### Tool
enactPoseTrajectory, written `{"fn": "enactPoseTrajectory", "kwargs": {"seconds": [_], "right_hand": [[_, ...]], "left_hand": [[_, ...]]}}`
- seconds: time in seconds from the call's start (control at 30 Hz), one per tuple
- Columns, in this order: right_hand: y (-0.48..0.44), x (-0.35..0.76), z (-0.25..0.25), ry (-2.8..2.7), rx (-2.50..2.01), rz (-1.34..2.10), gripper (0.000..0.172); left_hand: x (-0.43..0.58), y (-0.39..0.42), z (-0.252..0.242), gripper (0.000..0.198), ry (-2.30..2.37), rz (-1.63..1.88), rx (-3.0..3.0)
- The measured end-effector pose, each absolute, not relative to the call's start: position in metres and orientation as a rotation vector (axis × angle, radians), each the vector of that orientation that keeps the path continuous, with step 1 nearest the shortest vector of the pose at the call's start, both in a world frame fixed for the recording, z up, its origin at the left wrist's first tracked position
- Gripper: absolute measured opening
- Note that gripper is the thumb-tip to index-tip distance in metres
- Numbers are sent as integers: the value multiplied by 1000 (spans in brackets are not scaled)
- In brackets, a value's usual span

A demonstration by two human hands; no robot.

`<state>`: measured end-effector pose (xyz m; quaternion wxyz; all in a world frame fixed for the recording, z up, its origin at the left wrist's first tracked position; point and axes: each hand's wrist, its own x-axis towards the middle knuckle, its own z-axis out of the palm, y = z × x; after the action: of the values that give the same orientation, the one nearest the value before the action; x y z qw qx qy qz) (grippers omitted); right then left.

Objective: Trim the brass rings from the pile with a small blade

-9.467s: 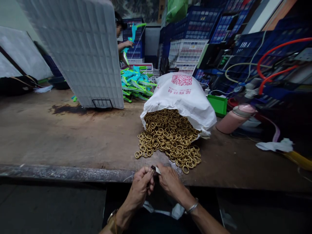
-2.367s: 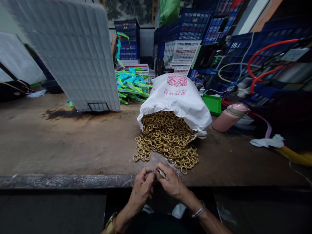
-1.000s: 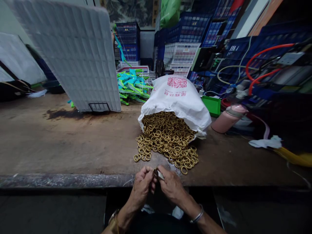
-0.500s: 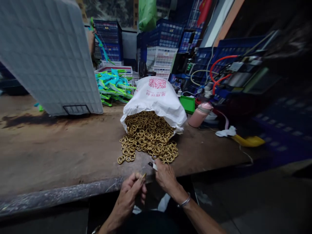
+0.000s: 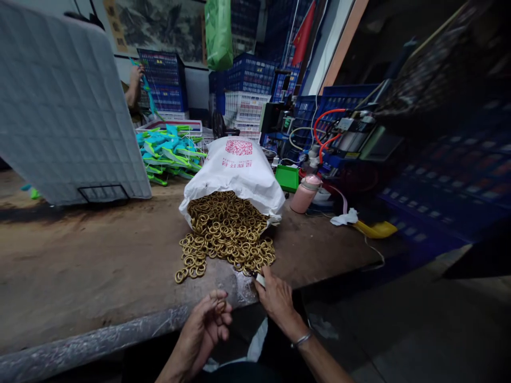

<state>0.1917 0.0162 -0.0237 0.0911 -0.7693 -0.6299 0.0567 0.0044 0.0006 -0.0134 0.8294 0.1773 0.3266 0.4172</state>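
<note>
A white woven sack (image 5: 239,165) with red print lies on its side, its mouth toward me. Gold-coloured rings (image 5: 227,223) spill out of it onto the table in a loose heap. Just past the front edge, my left hand (image 5: 203,330) is turned palm up with curled fingers, pinching a single gold ring (image 5: 221,306). My right hand (image 5: 277,298) is closed around a small tool with a white handle (image 5: 261,280) and a dark tip, right beside the near edge of the heap. The tip is partly hidden, so its exact kind is unclear.
A pale ribbed panel (image 5: 80,111) stands at left. Behind lies a pile of blue-and-green plastic pieces (image 5: 170,149), near another person's hand (image 5: 136,77). A pink bottle (image 5: 305,194), a green tray (image 5: 286,178) and red-hosed equipment (image 5: 351,133) stand right. The wooden table (image 5: 99,255) has a plastic-wrapped front edge.
My view has shifted, so the scene sits further left and slightly lower. My left hand has rolled palm up with the ring. My right hand still holds the tool by the heap.
</note>
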Motion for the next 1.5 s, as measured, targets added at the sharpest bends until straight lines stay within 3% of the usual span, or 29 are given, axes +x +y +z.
{"fn": "enactPoseTrajectory", "kwargs": {"seconds": [0.43, 0.6, 0.8, 1.03, 1.2, 1.33, 1.5], "right_hand": [[22, 202, -31, -1867, -2012, 234, 9], [24, 195, -27, -1698, -1784, 671, 8], [22, 176, -13, -1360, -1437, 1390, 15], [15, 167, -2, -1079, -1329, 1817, 10], [13, 165, -9, -1110, -1359, 1836, 10], [14, 167, -17, -1319, -1429, 1582, 26], [16, 167, -14, -1551, -1419, 1295, 30]], "left_hand": [[27, 1, -12, 23, 851, 840, 429], [29, 2, -14, 31, 1035, 901, 748], [27, 1, -16, 24, 1103, 1047, 1240], [25, -1, -13, 23, 1098, 1076, 1461], [23, 0, -8, 15, 1147, 1039, 1472], [22, 1, -6, 13, 1233, 1043, 1520], [23, 2, -4, 19, 1212, 996, 1482]]}}
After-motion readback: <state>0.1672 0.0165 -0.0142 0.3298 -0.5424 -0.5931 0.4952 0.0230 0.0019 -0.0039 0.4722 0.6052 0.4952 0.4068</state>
